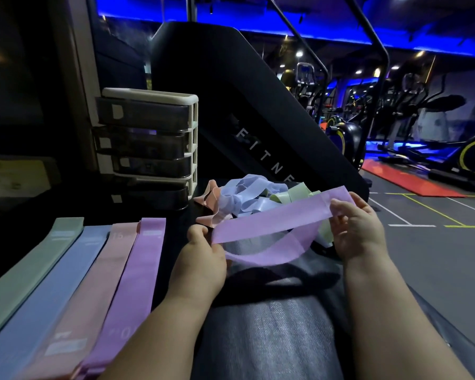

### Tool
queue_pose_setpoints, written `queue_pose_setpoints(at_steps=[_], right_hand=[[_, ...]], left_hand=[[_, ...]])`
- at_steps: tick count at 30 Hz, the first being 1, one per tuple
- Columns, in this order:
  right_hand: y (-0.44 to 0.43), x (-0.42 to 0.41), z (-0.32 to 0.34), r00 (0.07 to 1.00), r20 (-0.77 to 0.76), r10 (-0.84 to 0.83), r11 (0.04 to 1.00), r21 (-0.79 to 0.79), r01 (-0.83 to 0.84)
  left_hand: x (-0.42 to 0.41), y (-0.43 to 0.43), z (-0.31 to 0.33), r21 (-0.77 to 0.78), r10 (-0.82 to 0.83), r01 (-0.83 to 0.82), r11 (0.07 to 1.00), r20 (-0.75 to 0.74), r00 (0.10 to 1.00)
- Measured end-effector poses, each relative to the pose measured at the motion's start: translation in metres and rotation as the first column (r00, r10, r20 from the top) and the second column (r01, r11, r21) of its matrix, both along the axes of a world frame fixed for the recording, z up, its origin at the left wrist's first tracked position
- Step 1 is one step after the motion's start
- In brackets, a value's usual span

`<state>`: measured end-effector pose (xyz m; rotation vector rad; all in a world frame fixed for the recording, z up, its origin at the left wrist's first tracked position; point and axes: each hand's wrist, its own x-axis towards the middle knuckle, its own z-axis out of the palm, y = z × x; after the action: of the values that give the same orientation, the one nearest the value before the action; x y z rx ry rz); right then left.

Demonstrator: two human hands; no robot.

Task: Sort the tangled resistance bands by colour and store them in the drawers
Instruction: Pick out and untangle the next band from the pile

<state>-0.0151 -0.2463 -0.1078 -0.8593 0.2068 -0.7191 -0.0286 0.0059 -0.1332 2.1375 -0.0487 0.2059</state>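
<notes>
1. Your left hand (pixel 203 252) and right hand (pixel 357 229) each pinch, fingers curled, one end of a flat lilac elastic loop band (pixel 272 218). It is stretched above the dark textured platform (pixel 258 330), near the right edge.
2. Open platform lies below your hands. Four flat bands (pixel 93 283) (green, blue, pink, lilac) line the left edge.
3. A tangle of blue, green and pink bands (pixel 251 194) lies at the far edge, beside the white-framed unit of smoky drawers (pixel 148 113).
4. "FITNE" reads on the black machine panel (pixel 231 78); the band labels are blurred.

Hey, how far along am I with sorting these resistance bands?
Already laid out in a row: green band, blue band, pink band, flat purple band. In hand: the left hand and right hand hold a second purple band stretched out. Left: the tangled pile of blue, pink and green bands, then storing them in the drawer unit.
</notes>
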Motion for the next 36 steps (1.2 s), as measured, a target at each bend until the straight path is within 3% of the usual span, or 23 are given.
queue_pose_setpoints(at_steps=[6, 22, 27, 31, 36], right_hand=[[0.003, -0.004, 0.002, 0.998, 0.007, 0.054, 0.997, 0.054, -0.055], [-0.003, 0.004, -0.003, 1.0, -0.008, -0.026, 0.991, 0.127, 0.026], [-0.006, 0.006, -0.006, 0.995, -0.054, -0.081, 0.99, 0.112, 0.086], [-0.007, 0.007, -0.005, 0.994, -0.044, -0.097, 0.984, 0.147, 0.103], [-0.01, 0.008, -0.007, 0.989, -0.042, -0.145, 0.973, 0.174, 0.15]], left_hand=[[-0.005, -0.001, 0.003, -0.113, -0.118, 0.105, 0.988, -0.117, 0.986], [-0.006, 0.0, 0.004, -0.311, -0.004, 0.01, 0.95, 0.02, 1.0], [-0.006, 0.0, 0.007, -0.395, -0.097, 0.074, 0.916, -0.039, 0.994], [-0.01, -0.003, 0.009, -0.39, -0.159, 0.097, 0.916, -0.132, 0.978], [-0.01, -0.004, 0.008, -0.316, -0.118, 0.064, 0.946, -0.155, 0.981]])
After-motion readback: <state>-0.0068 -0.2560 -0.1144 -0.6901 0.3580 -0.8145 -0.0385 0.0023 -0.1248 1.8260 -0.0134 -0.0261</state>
